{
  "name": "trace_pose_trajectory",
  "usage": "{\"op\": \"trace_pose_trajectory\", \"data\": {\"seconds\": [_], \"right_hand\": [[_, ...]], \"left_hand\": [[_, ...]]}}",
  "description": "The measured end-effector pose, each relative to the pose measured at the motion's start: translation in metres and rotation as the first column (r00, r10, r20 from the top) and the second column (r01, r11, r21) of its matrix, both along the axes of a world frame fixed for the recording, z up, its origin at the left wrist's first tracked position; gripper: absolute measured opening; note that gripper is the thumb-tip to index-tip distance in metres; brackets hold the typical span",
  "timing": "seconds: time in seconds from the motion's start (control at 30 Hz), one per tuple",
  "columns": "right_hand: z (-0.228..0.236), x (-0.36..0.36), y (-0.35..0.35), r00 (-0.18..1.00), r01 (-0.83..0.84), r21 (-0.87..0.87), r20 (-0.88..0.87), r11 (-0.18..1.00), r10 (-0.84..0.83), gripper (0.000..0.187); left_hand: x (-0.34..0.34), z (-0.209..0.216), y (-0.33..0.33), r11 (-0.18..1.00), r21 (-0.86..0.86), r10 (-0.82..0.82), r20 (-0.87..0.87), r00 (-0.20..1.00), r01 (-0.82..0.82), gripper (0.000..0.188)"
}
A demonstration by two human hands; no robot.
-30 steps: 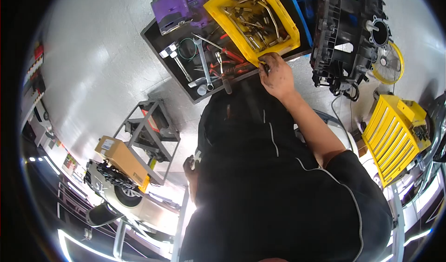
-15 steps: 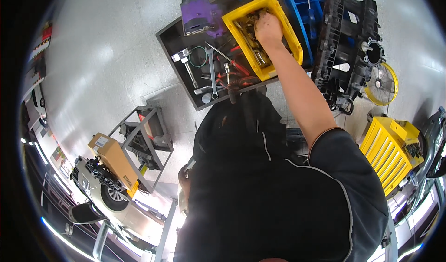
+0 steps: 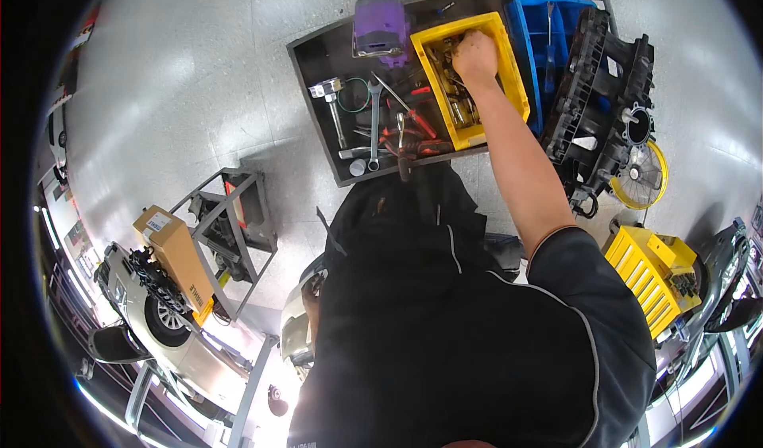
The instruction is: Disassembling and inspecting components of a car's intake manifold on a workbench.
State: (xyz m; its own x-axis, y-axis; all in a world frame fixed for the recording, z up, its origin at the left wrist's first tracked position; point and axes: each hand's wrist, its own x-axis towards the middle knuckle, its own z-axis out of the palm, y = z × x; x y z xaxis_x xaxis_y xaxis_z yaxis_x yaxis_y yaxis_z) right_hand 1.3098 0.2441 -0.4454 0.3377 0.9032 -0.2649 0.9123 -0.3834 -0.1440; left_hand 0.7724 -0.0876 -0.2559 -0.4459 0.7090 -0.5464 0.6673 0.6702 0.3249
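Observation:
My right hand (image 3: 475, 55) reaches down into the yellow bin (image 3: 518, 90), its fingers curled among several metal sockets (image 3: 461, 113). What lies under the fingertips is hidden. On my left side, only a narrow strip of skin shows beside the black shirt (image 3: 429, 329), so the left hand's fingers are hidden. A thin dark bar (image 3: 330, 229) sticks out near that side; whether the hand holds it, I cannot tell. The bin sits in a dark tray (image 3: 322, 55) with a combination wrench (image 3: 375, 122), red-handled pliers (image 3: 420, 122), a ratchet (image 3: 402, 142) and a chrome socket tool (image 3: 335, 114).
A purple power tool (image 3: 379, 27) stands left of the bin. To its right are a blue divided bin (image 3: 566, 25) and a black engine manifold (image 3: 574, 102). Beyond sit a yellow-rimmed fan (image 3: 660, 170) and yellow cabinet (image 3: 642, 277). A cardboard box (image 3: 176, 249) leans against a metal frame (image 3: 238, 210).
The view has shifted, so the tray and bins appear farther right and lower. My right hand stays in the yellow bin. The dark bar now shows by my left side.

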Motion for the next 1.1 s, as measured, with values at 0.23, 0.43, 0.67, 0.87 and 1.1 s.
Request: {"op": "trace_pose_trajectory", "data": {"seconds": [0.23,0.43,0.67,0.87,1.1], "right_hand": [[0.135,-0.046,-0.078,0.821,0.315,0.410,-0.569,0.856,-0.030,0.029],[0.242,-0.123,-0.125,-0.153,-0.109,-0.205,-0.964,0.973,-0.220,0.034],[0.252,-0.115,-0.113,-0.338,-0.137,-0.354,-0.861,0.925,-0.379,0.037],[0.108,-0.024,-0.068,0.958,0.105,0.165,-0.280,0.981,-0.056,0.024],[0.063,0.002,-0.012,0.979,0.154,-0.171,-0.105,0.973,-0.173,0.022]], "left_hand": [[0.093,0.083,0.102,0.993,0.118,-0.023,0.027,0.999,0.020,0.016],[0.206,0.120,0.210,0.831,0.326,-0.553,0.399,0.732,0.450,0.048],[0.235,0.107,0.238,0.752,0.434,-0.652,0.376,0.658,0.496,0.018],[0.221,0.088,0.230,0.948,0.308,-0.269,0.633,0.726,0.083,0.021],[0.191,0.091,0.210,0.972,0.202,-0.070,0.733,0.676,-0.117,0.026]]}}
